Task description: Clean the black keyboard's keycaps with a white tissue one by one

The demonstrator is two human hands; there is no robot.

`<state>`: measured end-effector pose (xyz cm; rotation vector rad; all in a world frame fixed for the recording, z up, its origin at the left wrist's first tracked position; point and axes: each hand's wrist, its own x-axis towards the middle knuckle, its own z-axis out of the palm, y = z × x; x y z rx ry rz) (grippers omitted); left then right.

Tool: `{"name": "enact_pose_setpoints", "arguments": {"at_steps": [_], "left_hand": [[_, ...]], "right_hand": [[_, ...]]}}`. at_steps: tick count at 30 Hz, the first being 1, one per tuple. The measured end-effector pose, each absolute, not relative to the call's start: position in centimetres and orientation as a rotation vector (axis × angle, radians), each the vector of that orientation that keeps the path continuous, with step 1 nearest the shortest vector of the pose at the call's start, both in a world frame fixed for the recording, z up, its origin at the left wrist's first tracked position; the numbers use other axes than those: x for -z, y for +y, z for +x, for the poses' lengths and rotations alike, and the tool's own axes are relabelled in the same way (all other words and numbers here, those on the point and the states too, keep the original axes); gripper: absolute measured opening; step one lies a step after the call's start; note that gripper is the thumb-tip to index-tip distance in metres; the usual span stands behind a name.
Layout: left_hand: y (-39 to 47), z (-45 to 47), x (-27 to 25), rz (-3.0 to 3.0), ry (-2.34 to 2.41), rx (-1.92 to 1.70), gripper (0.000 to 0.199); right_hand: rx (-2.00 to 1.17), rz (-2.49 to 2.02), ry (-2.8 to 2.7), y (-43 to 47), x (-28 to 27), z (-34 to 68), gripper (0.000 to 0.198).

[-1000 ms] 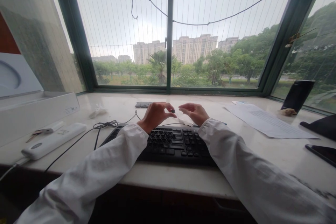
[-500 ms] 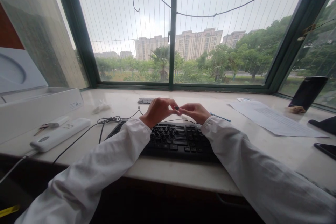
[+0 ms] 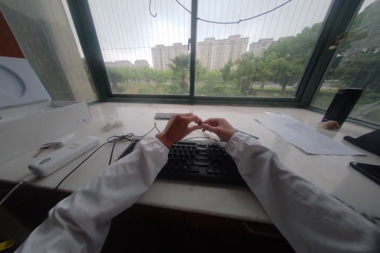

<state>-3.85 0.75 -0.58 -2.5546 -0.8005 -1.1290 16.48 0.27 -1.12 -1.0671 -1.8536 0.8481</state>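
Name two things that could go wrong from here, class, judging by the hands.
The small black piece pinched in the bare left hand might slip and be hard to spot against the black plastic keyboard. The loose white fabric left sleeve, near the thin black bunched cable, could snag it.

Soft backlight from the window (image 3: 192, 39)

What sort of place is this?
Likely a makeshift workspace, home or office unclear: a black keyboard lies on a pale ledge, paper to its right, under a large window facing trees and tall buildings.
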Motion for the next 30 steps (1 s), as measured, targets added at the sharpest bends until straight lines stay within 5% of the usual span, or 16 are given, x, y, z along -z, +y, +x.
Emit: {"name": "enact_pose_setpoints", "arguments": {"at_steps": [8,20,30], "left_hand": [[0.2,-4.5,-1.3,-2.782,-0.758,1.032,0.017],[-1.5,-7.4,-5.8,-3.428,-1.366,-0.345,0.037],[-1.9,-6.3,-4.7,-3.359,-1.453,-0.613,0.041]], "right_hand": [[-0.753,-1.123,-1.927,0.4,1.5,16.4,0.034],[-0.626,-1.248,-2.066,-0.1,1.8,15.9,0.024],[-0.619,-1.235,-2.123,0.1,2.2,16.0,0.026]]}}
